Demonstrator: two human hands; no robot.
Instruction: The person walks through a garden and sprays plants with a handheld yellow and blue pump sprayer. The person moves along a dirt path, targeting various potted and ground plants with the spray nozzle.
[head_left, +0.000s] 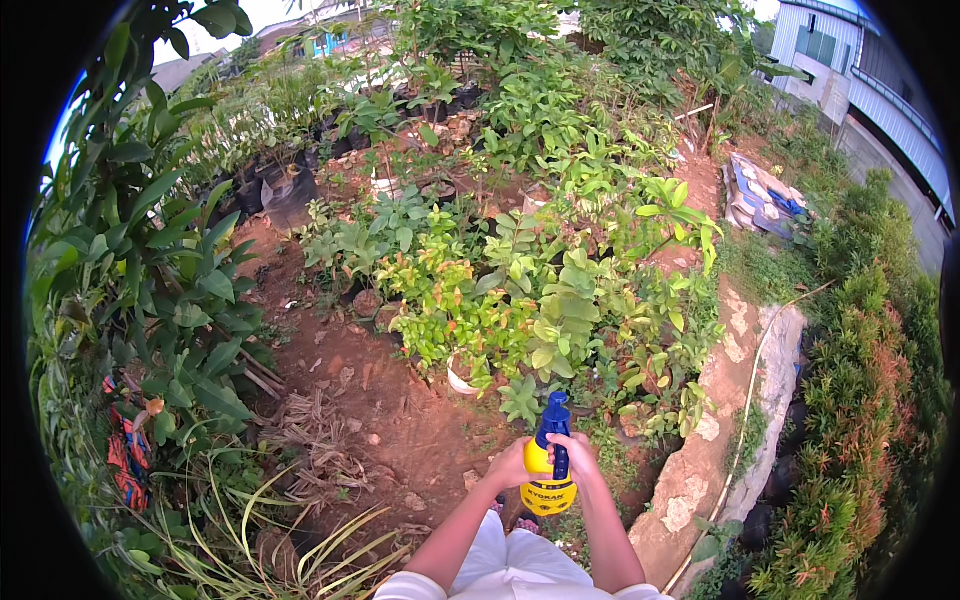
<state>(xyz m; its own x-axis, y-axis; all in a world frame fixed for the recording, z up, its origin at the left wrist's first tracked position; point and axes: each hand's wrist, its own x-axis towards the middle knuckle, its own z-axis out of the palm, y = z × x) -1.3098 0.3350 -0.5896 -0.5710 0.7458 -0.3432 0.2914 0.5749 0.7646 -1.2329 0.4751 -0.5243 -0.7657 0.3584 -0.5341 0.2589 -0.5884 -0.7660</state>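
A yellow pressure sprayer bottle (549, 497) with a blue pump head (556, 409) is held in front of my body, roughly upright. My left hand (512, 466) grips the side of its yellow tank. Around the blue handle closes my right hand (574, 453), with fingers wrapped over it. Just beyond the sprayer grow leafy potted plants, among them a shrub with yellow-green and orange leaves (450, 300) and a broad-leaved seedling (564, 322). A white pot (460, 376) shows partly beneath the foliage.
On the right, a pale hose (750, 397) runs along a low concrete edge (772, 382) beside a reddish hedge (847, 450). Dry leaves (322, 450) lie on the bare soil (405, 427) at left. Tall leafy branches (187, 300) crowd the left side. Folded sheets (757, 196) rest farther back.
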